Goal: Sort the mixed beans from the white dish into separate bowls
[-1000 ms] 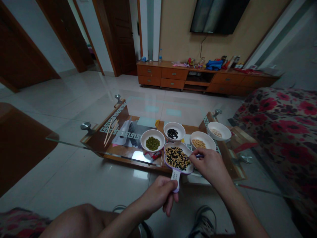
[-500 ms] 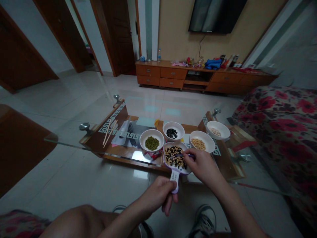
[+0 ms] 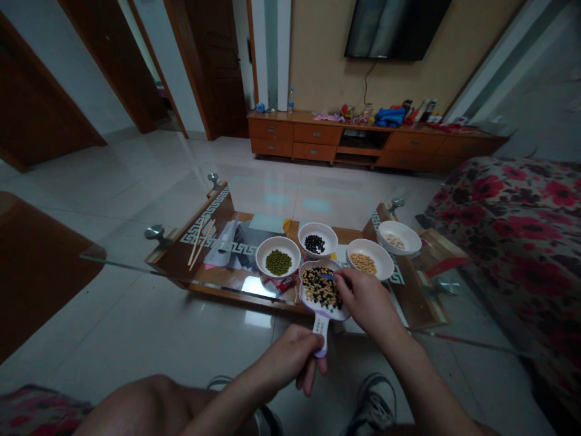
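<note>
Head view: left hand (image 3: 290, 357) clenches the handle of a white dish (image 3: 321, 324) holding mixed beans (image 3: 320, 288); right hand (image 3: 367, 306) pinches a slim blue tool (image 3: 327, 276) above them; four white bowls (image 3: 264, 259) each hold one bean kind.

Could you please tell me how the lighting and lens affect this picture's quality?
Head view: the room is dim, glare whitens part of the glass tabletop, wide-angle distortion makes the door frame lean, and the beans in the handled dish look fairly sharp.

Glossy tile floor (image 3: 149, 163), wooden drawer cabinet (image 3: 318, 134), wall-mounted television (image 3: 394, 30), floral sofa (image 3: 512, 242)
</note>
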A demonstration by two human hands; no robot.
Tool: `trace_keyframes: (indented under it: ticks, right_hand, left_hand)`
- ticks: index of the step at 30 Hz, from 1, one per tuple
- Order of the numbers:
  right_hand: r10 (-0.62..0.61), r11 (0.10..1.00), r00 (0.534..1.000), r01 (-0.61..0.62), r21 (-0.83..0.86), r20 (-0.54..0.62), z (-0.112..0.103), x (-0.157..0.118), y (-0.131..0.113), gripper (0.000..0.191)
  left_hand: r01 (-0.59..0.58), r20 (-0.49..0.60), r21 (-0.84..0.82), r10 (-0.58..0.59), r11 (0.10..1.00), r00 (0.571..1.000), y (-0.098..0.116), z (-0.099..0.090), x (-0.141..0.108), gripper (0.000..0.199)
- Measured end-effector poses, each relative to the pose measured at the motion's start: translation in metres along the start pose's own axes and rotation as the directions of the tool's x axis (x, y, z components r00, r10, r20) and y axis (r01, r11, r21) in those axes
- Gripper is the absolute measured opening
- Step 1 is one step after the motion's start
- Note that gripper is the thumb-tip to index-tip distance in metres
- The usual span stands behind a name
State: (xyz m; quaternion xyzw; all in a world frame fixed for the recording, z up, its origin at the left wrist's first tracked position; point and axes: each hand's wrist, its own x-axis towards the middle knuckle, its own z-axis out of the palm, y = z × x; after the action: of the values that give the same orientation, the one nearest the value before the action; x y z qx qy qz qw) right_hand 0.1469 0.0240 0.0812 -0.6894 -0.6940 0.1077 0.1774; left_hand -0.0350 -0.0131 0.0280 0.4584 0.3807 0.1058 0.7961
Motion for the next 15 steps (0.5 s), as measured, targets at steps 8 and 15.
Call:
trace_keyframes:
  ticks: [8,15]
  right_hand:
    - [0.197,0.972,0.979,-0.201,-0.123,-0.047,-0.011,-0.002,0.012,0.023]
    - [0.274,0.936,0.959,-0.249,-0.25,0.068,-0.012,-0.003,0.007,0.023]
  left_hand:
    - [0.021,0.009,-0.001,-0.021,1.0,1.0,0.001,0.002,0.0,0.042]
    - [0.016,-0.001,-0.029,-0.016,0.999,1.0,-0.007,0.003,0.004,0.042]
